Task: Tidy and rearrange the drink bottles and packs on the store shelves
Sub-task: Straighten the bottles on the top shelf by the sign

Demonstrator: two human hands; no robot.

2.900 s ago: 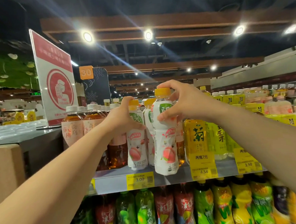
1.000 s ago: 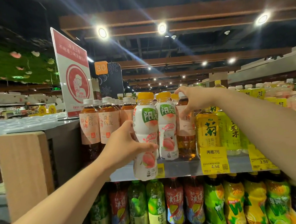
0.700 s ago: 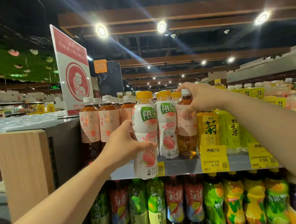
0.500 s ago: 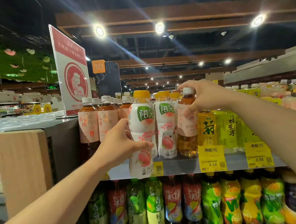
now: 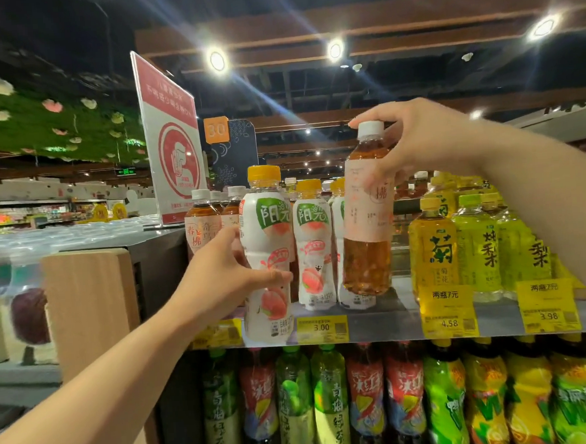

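1. The left hand (image 5: 235, 280) is wrapped around the middle of a white peach-drink bottle (image 5: 268, 254) with an orange cap, thumb across the front of the label and fingers behind it. The bottle stands upright at the front edge of the shelf (image 5: 404, 321), its base covering part of the price strip; whether it rests on the shelf or is held just off it cannot be told.
2. The right hand (image 5: 427, 141) is closed on the neck and shoulder of an amber tea bottle (image 5: 366, 217) with a white cap and a pale pink label. The bottle is upright and lifted clear of the shelf, its base hanging above the shelf floor.
3. Between the two hands, two more white peach bottles (image 5: 315, 248) stand on the shelf, the nearer one just beside the bottle in the left hand.
4. Behind the left hand stands a row of brown tea bottles (image 5: 200, 220) with white caps.
5. Below the right forearm, yellow-green tea bottles (image 5: 433, 244) stand in rows, with yellow price tags (image 5: 448, 310) hanging in front of them.
6. Under both hands, the lower shelf holds a row of green, red and yellow labelled bottles (image 5: 367, 399).
7. Above the left hand, a red and white sign (image 5: 171, 140) stands on a dark surface (image 5: 121, 237) to the left of the shelf.
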